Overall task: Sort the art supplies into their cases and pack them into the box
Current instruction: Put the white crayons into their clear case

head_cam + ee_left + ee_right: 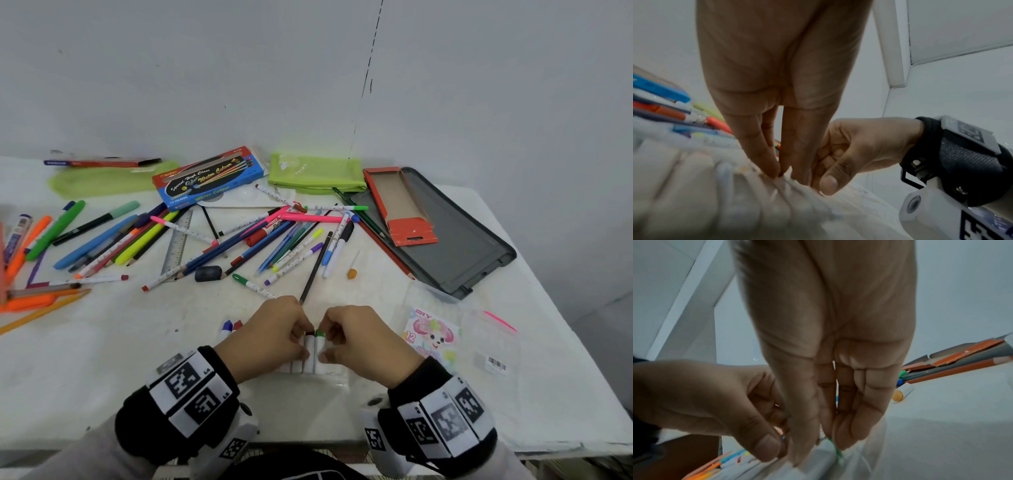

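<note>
A row of white markers (310,353) lies in a clear plastic sleeve (334,382) at the table's front middle. My left hand (274,332) pinches the dark-capped marker beside the green one, its fingertips (774,168) on the row and its thumb on the barrel. My right hand (356,337) pinches the green-capped marker (320,334), and its fingers (851,431) curl over the green cap (835,449). The two hands touch above the row. The blue and red caps (231,325) of two more markers show left of my left hand.
Loose pens, pencils and a ruler (178,240) are heaped across the middle. Behind them stand a blue watercolour box (209,178) and a green pouch (315,173). A grey case (455,240) holds a red carton (400,205) at the right. A DIY pack (431,337) lies beside my right hand.
</note>
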